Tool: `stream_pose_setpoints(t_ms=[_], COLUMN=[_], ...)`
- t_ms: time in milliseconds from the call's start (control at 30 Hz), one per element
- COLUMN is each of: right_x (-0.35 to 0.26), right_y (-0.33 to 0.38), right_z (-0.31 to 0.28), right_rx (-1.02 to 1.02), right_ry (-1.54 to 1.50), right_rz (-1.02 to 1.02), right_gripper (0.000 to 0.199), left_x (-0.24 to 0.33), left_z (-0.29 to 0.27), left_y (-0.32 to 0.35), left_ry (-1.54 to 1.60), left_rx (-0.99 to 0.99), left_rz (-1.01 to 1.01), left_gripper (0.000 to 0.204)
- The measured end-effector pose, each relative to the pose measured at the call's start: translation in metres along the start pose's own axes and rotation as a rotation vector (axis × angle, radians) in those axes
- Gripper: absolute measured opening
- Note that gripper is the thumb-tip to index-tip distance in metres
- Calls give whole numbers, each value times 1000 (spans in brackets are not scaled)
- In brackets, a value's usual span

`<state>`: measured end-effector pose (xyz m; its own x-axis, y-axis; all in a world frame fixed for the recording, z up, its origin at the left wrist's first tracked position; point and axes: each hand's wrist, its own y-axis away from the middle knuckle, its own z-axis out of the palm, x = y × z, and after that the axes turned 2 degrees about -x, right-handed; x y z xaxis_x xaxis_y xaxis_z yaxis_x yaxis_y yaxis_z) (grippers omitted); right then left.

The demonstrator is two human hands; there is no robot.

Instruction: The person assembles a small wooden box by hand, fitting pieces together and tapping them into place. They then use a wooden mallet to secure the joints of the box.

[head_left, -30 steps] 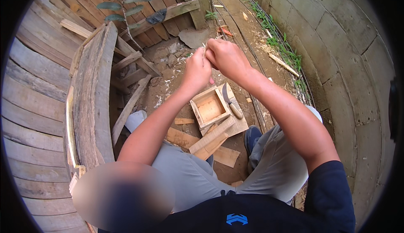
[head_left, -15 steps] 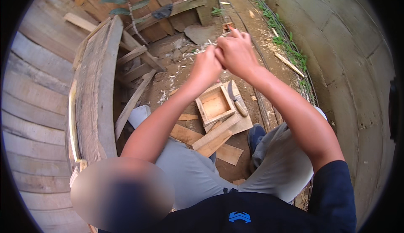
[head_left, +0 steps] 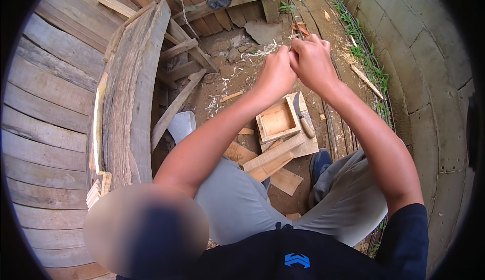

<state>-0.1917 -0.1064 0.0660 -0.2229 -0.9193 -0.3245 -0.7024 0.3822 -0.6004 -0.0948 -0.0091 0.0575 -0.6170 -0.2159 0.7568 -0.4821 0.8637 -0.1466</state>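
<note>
My left hand (head_left: 277, 72) and my right hand (head_left: 314, 61) are raised in front of me, pressed together at the knuckles. Both sets of fingers are curled closed; whatever they may grip is hidden behind them. Below the hands, an open shallow wooden box (head_left: 282, 134) lies on a flat board (head_left: 306, 148) on the ground. Beside its right side rests a curved knife (head_left: 307, 127) with a wooden handle, touched by neither hand. Cut wooden strips (head_left: 273, 154) overlap the near edge of that board.
A thick weathered plank bench (head_left: 132, 83) runs along my left, with a slatted wooden wall (head_left: 48, 133) behind it. A concrete wall (head_left: 429, 73) bounds the right side. Wood shavings (head_left: 262, 52) litter the dirt. A leafy stem (head_left: 183, 7) stands at the far left.
The whole view has shifted, so the scene sits farther right in the picture. My hands stay closed together in front of me. The box and knife lie as before.
</note>
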Motion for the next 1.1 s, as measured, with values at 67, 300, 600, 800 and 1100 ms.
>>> stream_pose_setpoints(t_ms=[67,300,600,800,1100], right_x=[0,-4,-19,52,31], right_y=[2,-3,-23,-17,-10], right_z=[2,-7,-44,-27,-24], right_rx=[-25,4,20,-150,-292], right_ry=[-40,-49,-22,-235,157], right_rz=[7,100,255,313,-89], right_gripper=[20,21,27,47,23], left_x=[-5,-2,-58,-48,-32], left_z=[-1,-5,-52,-35,-21], left_y=[-3,-16,-25,-23,-19], left_ry=[-87,-153,177,294,226], left_rx=[36,71,-67,-280,-289], left_rz=[85,149,-222,-150,25], left_gripper=[22,27,33,32,33])
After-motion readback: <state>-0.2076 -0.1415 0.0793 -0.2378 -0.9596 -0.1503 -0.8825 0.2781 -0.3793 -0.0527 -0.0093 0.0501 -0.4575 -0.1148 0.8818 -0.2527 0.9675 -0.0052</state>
